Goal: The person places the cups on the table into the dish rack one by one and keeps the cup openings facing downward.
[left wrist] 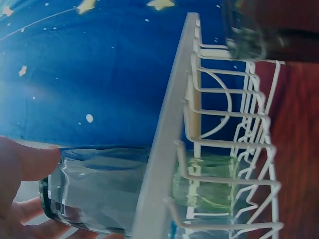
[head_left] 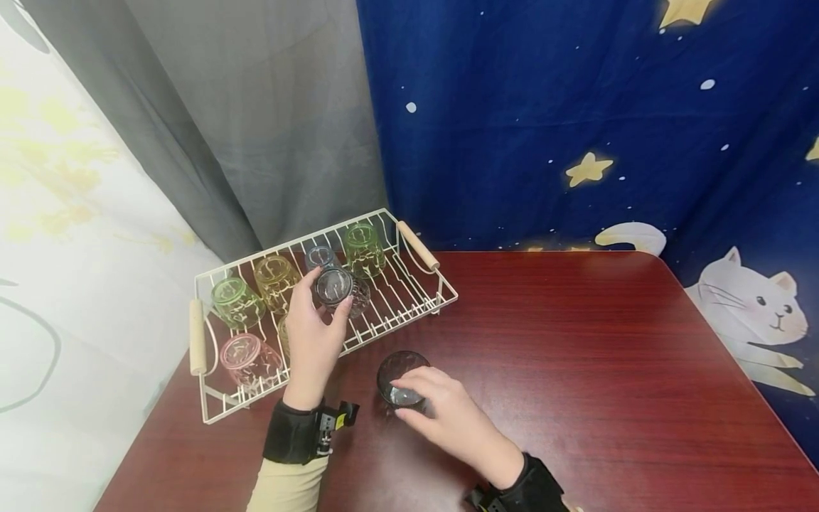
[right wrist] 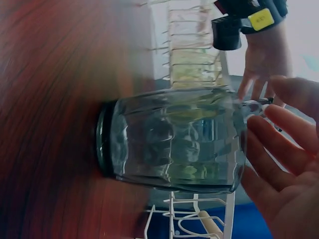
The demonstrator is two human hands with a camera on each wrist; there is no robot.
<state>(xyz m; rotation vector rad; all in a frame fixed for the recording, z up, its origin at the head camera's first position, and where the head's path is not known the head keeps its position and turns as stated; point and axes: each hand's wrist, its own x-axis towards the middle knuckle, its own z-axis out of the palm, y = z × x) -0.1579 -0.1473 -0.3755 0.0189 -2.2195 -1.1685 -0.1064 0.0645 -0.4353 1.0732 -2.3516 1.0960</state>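
A grey drinking glass point(head_left: 334, 286) is upside down at the wire rack point(head_left: 409, 313), its base facing up. My left hand point(head_left: 315, 334) grips it near the base, thumb on one side and fingers on the other. In the left wrist view the glass point(left wrist: 99, 189) reaches behind the rack's rail point(left wrist: 167, 124). A second dark grey glass point(head_left: 401, 364) stands upright on the table. Over its mouth is my right hand point(head_left: 457, 412), fingers spread and gently bent. In the right wrist view the fingertips point(right wrist: 259, 129) lie close to the rim of that glass point(right wrist: 174, 144); contact is unclear.
Several upside-down glasses stand in the rack: green point(head_left: 238, 302), yellow point(head_left: 275, 281), pink point(head_left: 249, 359), blue point(head_left: 320, 257) and another green point(head_left: 363, 249). The rack has wooden handles point(head_left: 419, 245) at both ends. Curtains point(head_left: 512, 142) hang behind the red-brown table point(head_left: 576, 370).
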